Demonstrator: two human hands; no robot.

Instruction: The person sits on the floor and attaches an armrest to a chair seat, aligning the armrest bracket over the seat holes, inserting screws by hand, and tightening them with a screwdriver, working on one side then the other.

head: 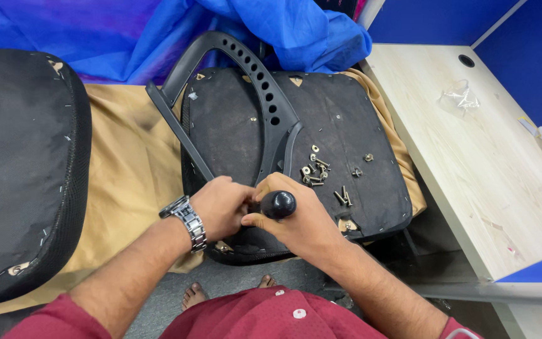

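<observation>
Right hand (299,220) clamped on screwdriver (277,204) handle, seat base (340,125) at 6 o'clock edge. Left hand (221,206) fingers pinched at the tip, steadying armrest (246,81) bracket. Best kept vertical, pressing firmly. Loose screws (315,171) at 2 o'clock of hands.

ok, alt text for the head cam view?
Seen from above, a person's right hand grips a black round-handled screwdriver while the left hand, wearing a metal wristwatch, steadies its tip on an upturned black chair seat. A black plastic armrest and loose screws lie on the seat, which sits on tan cloth beside a pale wooden desk.
</observation>
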